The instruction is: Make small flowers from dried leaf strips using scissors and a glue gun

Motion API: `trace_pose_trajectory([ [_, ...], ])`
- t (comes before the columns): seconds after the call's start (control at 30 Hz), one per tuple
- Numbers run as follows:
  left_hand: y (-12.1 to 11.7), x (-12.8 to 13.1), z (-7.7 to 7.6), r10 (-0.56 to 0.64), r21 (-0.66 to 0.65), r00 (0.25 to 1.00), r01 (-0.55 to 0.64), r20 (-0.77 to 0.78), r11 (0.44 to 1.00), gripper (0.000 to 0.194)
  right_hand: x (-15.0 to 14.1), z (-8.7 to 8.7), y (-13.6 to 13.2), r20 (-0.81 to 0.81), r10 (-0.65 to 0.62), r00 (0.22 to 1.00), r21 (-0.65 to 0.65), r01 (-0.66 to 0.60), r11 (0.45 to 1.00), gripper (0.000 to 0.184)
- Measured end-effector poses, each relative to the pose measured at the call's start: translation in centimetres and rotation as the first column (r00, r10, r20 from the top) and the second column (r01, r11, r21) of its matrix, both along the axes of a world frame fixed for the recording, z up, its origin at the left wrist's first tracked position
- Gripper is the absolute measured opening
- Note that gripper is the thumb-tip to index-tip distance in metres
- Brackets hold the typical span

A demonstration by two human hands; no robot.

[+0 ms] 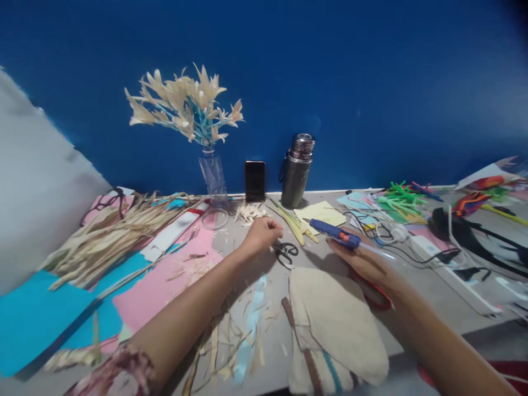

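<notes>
1. The right hand (pixel 358 261) has its grip closed around a blue glue gun (pixel 330 230), held above the tabletop (pixel 330 198) with its nozzle aimed toward the left hand.
2. The left hand (pixel 260 236) has its grip drawn in, fingertips pressed together; I cannot tell whether anything small is between them.
3. Black-handled scissors (pixel 287 253) lie just beside the left hand; pale green husk strips (pixel 292 221) and yellow paper (pixel 319 213) lie beyond.
4. A beige mitt (pixel 340 324) lies between the forearms.
5. Farther back, a phone (pixel 254 181) stands upright between a clear vase (pixel 212 176) of cream flowers (pixel 181 102) and a metal flask (pixel 297 173).
</notes>
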State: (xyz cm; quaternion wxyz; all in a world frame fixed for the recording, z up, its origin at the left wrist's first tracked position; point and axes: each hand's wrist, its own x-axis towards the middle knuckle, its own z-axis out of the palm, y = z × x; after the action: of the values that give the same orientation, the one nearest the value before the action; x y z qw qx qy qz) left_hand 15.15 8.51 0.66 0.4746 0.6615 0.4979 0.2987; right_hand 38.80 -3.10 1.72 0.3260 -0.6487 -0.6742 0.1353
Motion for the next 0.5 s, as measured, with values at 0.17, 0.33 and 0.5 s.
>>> trace_pose_trajectory([
  [0.17, 0.8, 0.0, -0.7, -0.082, 0.124, 0.975, 0.109, -0.208, 0.986, 0.009, 0.0, -0.1, -0.4, -0.031, -0.035, 0.999, -0.044, 0.034, 0.998, 0.022],
  [0.33, -1.0, 2.4, -1.2, -0.12, 0.22, 0.844, 0.269, -0.522, 0.938, 0.008, 0.0, -0.2, -0.6, -0.045, -0.016, 0.999, -0.059, 0.014, 0.998, 0.019],
  [0.5, -1.5, 2.1, -1.1, -0.179, 0.279, 0.845, 0.356, -0.504, 0.892, 0.012, 0.6, -1.3, -0.5, -0.158, -0.008, 0.987, -0.098, -0.008, 0.995, 0.026],
])
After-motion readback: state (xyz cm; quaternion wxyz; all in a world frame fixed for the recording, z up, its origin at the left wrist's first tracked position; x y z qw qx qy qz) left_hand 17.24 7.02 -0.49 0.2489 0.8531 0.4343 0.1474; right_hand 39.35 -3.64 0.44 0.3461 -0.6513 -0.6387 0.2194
